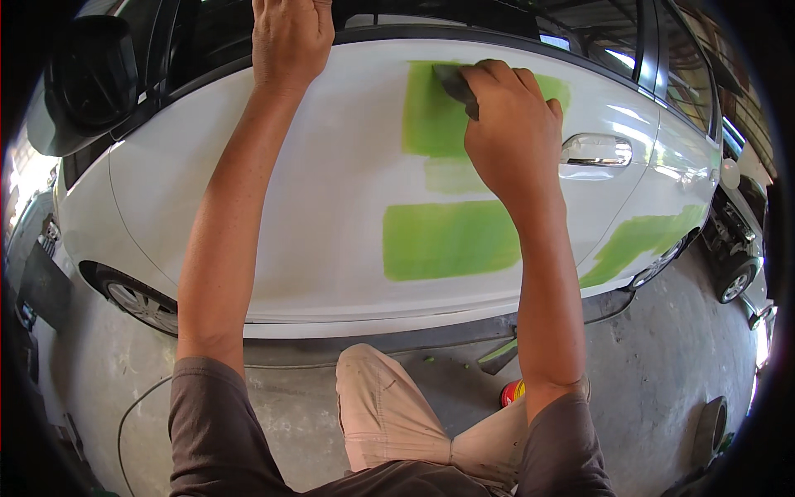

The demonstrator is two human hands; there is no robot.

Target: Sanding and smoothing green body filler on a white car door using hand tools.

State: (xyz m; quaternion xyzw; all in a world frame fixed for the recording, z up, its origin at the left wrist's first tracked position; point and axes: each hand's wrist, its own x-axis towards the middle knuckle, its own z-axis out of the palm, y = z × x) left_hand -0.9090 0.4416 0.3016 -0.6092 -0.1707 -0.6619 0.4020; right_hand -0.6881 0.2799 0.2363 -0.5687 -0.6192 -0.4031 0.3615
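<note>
A white car door (323, 207) stands before me with green filler patches (451, 240) on its panel. My right hand (517, 103) is at the upper patch, left of the chrome door handle (596, 151). Its fingers are closed on a dark, bent piece of sandpaper (451, 83), which lies against the green. My left hand (291, 41) is up at the window's lower edge, over the dark trim (381, 33). The picture's top edge cuts off its fingers, so their grip is hidden.
Below the door a red can (512, 392) stands by my leg, near a green-smeared flat strip (497, 356). A thin hose (124, 422) curves over the concrete floor. More green filler (638, 240) covers the rear door's lower part. The side mirror (91, 74) juts out at left.
</note>
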